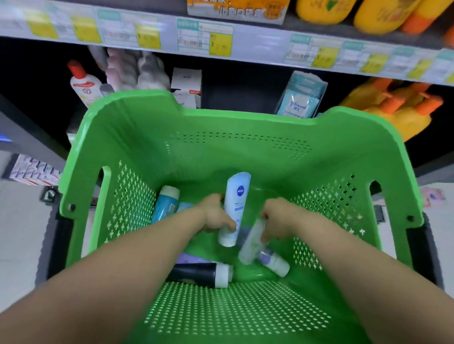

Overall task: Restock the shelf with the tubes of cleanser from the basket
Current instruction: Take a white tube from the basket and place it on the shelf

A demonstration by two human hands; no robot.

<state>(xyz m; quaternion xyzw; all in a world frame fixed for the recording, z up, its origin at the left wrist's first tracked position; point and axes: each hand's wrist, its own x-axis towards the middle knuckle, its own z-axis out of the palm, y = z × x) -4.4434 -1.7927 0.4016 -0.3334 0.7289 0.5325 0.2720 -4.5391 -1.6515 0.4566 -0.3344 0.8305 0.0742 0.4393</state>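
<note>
Both my hands reach down into a green perforated basket (241,134). My left hand (215,213) grips a white tube with a blue round logo (235,198), held upright with its cap down. My right hand (277,220) is closed around a pale white-green tube (251,245) that tilts cap-down. On the basket floor lie a teal tube (166,203) at the left, a black tube with a white cap (200,273) near me, and a white-and-purple tube (275,262) under the right hand.
The shelf (235,42) rises behind the basket, its edge lined with price tags. Its lower level holds a white bottle with an orange cap (81,84), small white boxes (186,82), blue sachets (299,98) and yellow bottles (396,112). Pale floor lies on both sides.
</note>
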